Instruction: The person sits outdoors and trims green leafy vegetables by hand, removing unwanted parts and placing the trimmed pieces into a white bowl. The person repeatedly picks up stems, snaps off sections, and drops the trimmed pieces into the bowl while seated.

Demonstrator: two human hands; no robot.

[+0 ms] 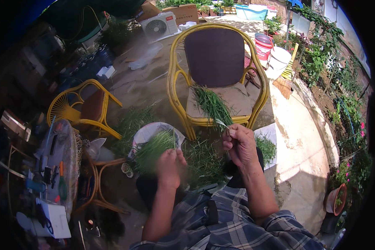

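Observation:
My right hand (242, 145) pinches a thin pale strip (221, 122) between thumb and fingers, in front of the yellow cane armchair (171, 81). What the strip is made of cannot be told. My left hand (168, 168) is blurred; its fingertips hold a thin upright green stalk (174, 137). Just behind that hand, a heap of long green grass-like stems (153, 148) rests on a round paper-covered surface (150, 129). A bundle of darker green stems (211, 103) lies across the armchair's seat, its ends hanging over the front edge near my right hand.
Loose stems (204, 159) cover the floor between my knees. On the right, cut greens (265, 148) lie on a white sheet (270, 129). A cluttered table (70, 156) and a smaller cane chair (95, 104) stand left. A broom (284, 84) and bucket (262, 50) stand back right.

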